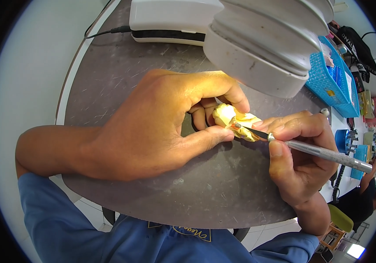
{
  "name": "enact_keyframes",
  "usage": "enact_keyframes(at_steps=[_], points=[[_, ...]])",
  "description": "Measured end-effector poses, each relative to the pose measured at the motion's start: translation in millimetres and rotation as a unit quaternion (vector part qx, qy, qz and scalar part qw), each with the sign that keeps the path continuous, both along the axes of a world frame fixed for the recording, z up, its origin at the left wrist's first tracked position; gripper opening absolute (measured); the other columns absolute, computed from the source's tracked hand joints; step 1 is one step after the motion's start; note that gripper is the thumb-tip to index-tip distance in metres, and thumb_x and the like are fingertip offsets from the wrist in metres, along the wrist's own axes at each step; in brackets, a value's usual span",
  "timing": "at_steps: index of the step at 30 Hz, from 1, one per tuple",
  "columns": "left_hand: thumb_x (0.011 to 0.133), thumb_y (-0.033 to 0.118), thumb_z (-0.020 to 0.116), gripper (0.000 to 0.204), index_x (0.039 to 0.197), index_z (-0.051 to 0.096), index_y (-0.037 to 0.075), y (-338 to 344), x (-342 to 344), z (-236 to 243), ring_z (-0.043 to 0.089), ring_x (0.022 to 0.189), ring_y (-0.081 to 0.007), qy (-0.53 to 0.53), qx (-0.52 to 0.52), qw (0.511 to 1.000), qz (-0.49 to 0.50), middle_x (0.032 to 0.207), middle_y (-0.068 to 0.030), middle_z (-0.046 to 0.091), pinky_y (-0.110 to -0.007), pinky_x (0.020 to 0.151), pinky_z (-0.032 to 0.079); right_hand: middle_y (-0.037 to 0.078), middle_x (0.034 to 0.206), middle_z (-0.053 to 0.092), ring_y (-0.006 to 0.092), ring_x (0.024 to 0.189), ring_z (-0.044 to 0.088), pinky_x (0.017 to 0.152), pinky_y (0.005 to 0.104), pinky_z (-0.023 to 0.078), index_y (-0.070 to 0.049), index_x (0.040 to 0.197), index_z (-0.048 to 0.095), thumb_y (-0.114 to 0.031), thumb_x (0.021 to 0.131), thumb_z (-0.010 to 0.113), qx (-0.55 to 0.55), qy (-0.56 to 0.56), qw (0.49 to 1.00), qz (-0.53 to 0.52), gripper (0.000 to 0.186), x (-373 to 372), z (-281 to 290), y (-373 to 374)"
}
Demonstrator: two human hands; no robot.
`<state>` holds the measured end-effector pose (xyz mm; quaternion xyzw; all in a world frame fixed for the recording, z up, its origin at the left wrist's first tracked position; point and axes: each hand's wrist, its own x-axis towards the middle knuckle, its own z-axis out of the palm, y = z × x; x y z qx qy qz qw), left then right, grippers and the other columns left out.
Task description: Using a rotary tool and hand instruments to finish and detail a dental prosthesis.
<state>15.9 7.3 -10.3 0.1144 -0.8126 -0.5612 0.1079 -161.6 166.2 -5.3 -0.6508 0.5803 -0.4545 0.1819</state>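
Between the thumb and fingers of my left hand point(153, 127) is a small pale-yellow dental cast point(224, 115) with rounded, tooth-like bumps, brightly lit. My fingers cover part of it. My right hand point(304, 149) holds a craft knife point(330, 154) with a knurled metal handle like a pen. Its narrow dark blade points left and its tip meets the cast near a small reddish spot. Fingertips of my right hand rest close to the cast's right end. Both hands are above the grey tabletop point(223, 193).
A white lamp head point(258, 61) hangs just beyond my hands. Behind it stands a white device point(170, 19) with a black cable point(104, 33). At right are a blue basket point(332, 83) of packets, a blue round holder point(342, 141), and a person in black point(359, 204) farther off.
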Motion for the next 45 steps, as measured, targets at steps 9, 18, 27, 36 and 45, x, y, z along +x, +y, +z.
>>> enact_keyframes(at_steps=[9, 18, 27, 36, 45], points=[[0.085, -0.007, 0.067, 0.033, 0.118, 0.062, -0.004, -0.2, -0.2, 0.1, 0.066, 0.099, -0.0151, -0.006, 0.0, 1.0, 0.001, 0.114, -0.0143, 0.067, -0.027, 0.088, 0.052, 0.015, 0.088, 0.062, 0.0223, 0.086, 0.067, 0.086, 0.0366, 0.054, 0.004, 0.097, 0.054, 0.005, 0.085, 0.059, -0.006, 0.019, 1.0, -0.002, 0.013, 1.3, 0.3, -1.2], [0.086, -0.006, 0.067, 0.033, 0.118, 0.062, -0.005, -0.4, 0.0, 1.2, 0.066, 0.1, -0.0155, -0.01, 0.01, 1.0, 0.003, 0.113, -0.0136, 0.068, -0.028, 0.09, 0.052, 0.016, 0.089, 0.062, 0.0239, 0.088, 0.067, 0.086, 0.0369, 0.054, 0.005, 0.097, 0.054, 0.006, 0.085, 0.06, -0.005, 0.007, 1.0, -0.002, 0.014, 3.0, 0.8, -1.6], [0.086, -0.006, 0.068, 0.031, 0.116, 0.064, -0.005, -0.3, 1.3, -2.6, 0.066, 0.101, -0.0156, -0.001, 0.016, 1.0, -0.019, 0.109, -0.0121, 0.069, -0.028, 0.091, 0.052, 0.019, 0.092, 0.066, 0.0253, 0.088, 0.068, 0.08, 0.0328, 0.054, 0.005, 0.096, 0.058, 0.007, 0.084, 0.061, 0.014, 0.019, 1.0, 0.0, 0.013, 6.0, 12.3, 0.4], [0.09, -0.002, 0.064, 0.034, 0.124, 0.061, -0.005, -0.5, -1.5, -6.2, 0.065, 0.1, -0.0152, 0.051, 0.018, 0.997, -0.063, 0.108, -0.0128, 0.068, -0.027, 0.088, 0.05, 0.016, 0.087, 0.071, 0.0263, 0.085, 0.068, 0.074, 0.0333, 0.054, 0.003, 0.092, 0.068, -0.005, 0.083, 0.072, -0.031, 0.1, 0.994, 0.043, 0.013, 0.0, 23.0, -2.7], [0.092, 0.009, 0.062, 0.055, 0.143, 0.044, -0.005, -5.9, -3.7, -12.9, 0.063, 0.107, -0.0194, 0.077, -0.091, 0.987, -0.11, 0.117, -0.015, 0.066, -0.034, 0.096, 0.047, 0.018, 0.089, 0.07, 0.0258, 0.086, 0.068, 0.076, 0.0341, 0.054, 0.006, 0.095, 0.067, -0.003, 0.086, 0.07, -0.015, 0.009, 0.998, 0.055, 0.013, -2.2, 19.0, 1.9]])
